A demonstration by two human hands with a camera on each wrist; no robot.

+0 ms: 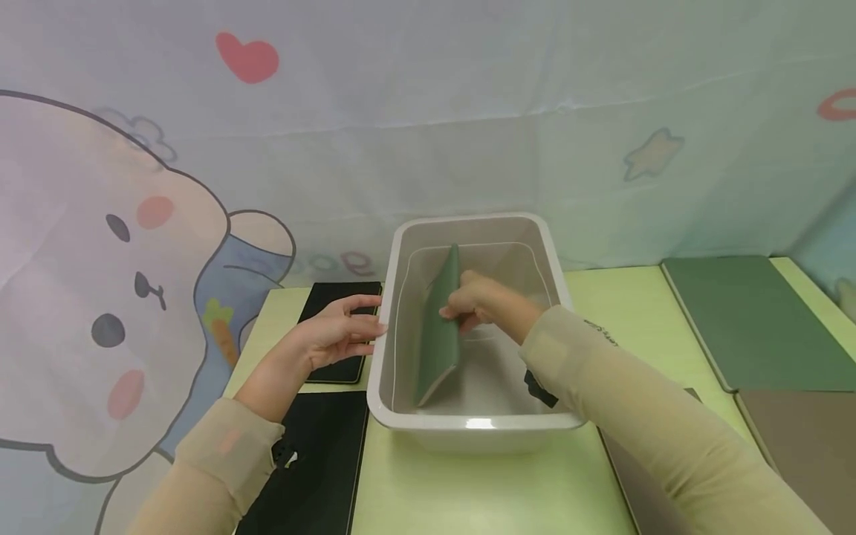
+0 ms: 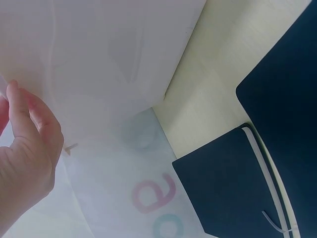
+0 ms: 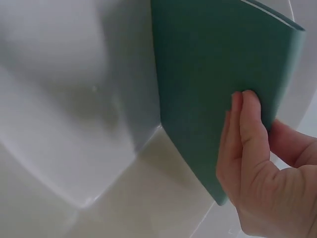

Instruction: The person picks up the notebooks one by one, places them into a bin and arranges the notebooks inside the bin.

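Observation:
A pale grey plastic bin (image 1: 468, 423) stands on a light green table. My right hand (image 1: 463, 305) reaches inside it and grips a green notebook (image 1: 438, 334) that stands upright on its edge, tilted against the bin's floor. In the right wrist view the fingers (image 3: 247, 144) lie on the green notebook (image 3: 213, 74) cover, with the thumb behind it. My left hand (image 1: 361, 321) rests with straight fingers against the outside of the bin's left wall. The left wrist view shows that left hand (image 2: 29, 144) against the white wall (image 2: 99, 59).
Two black notebooks (image 1: 337, 291) (image 1: 321, 461) lie left of the bin, also shown as a black notebook (image 2: 223, 193) in the left wrist view. A large green book (image 1: 756, 319) and a brown one (image 1: 802, 438) lie at the right. A cartoon cloth backdrop hangs behind the table.

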